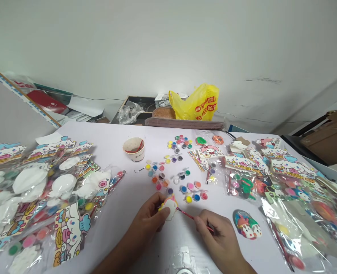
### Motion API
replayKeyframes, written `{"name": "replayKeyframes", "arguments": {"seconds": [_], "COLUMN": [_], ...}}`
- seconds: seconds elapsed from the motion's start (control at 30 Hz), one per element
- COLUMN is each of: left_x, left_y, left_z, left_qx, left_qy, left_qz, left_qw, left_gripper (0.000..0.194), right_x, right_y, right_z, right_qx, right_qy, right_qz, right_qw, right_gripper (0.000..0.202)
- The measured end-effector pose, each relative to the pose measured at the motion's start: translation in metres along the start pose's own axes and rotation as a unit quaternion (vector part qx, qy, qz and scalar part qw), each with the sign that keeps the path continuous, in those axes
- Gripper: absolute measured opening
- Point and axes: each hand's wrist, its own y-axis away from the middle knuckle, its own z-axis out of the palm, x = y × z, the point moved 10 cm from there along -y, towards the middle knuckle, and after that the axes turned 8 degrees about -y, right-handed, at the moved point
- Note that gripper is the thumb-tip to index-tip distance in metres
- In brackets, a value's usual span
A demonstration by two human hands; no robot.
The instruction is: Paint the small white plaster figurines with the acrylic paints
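Observation:
A small white plaster figurine point(171, 210) with yellow and pink painted edges is pinched between the thumb and fingers of my left hand point(151, 215). My right hand point(218, 233) grips a red-handled paintbrush point(188, 215), its tip touching or very close to the figurine's right edge. Just beyond the hands lie small paint pots, among them a yellow pot point(188, 199) and a blue pot point(196, 198). A paper cup point(134, 149) holding murky liquid and a red stick-like item stands farther back. Right of my right hand rests a painted round plaster piece point(247, 224).
Plastic-bagged white plaster figures point(31, 177) with cartoon cards cover the left side. More bagged kits point(294, 198) spread over the right. Behind the table's far edge are a yellow plastic bag point(198, 102) and a dark tray point(148, 102). A thin metal hook-like tool point(139, 170) lies near the cup.

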Motion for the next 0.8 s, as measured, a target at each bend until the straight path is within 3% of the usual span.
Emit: {"name": "replayKeyframes", "arguments": {"seconds": [0.8], "left_x": [0.0023], "left_y": [0.0014], "left_z": [-0.0010], "left_qx": [0.005], "left_qy": [-0.020], "left_qz": [-0.002], "left_qw": [1.000], "left_gripper": [0.033], "right_x": [-0.0028], "right_y": [-0.0004], "right_z": [0.0000], "right_qx": [-0.008], "right_qy": [0.002], "right_qz": [-0.006], "right_qw": [1.000], "right_gripper": [0.042]}}
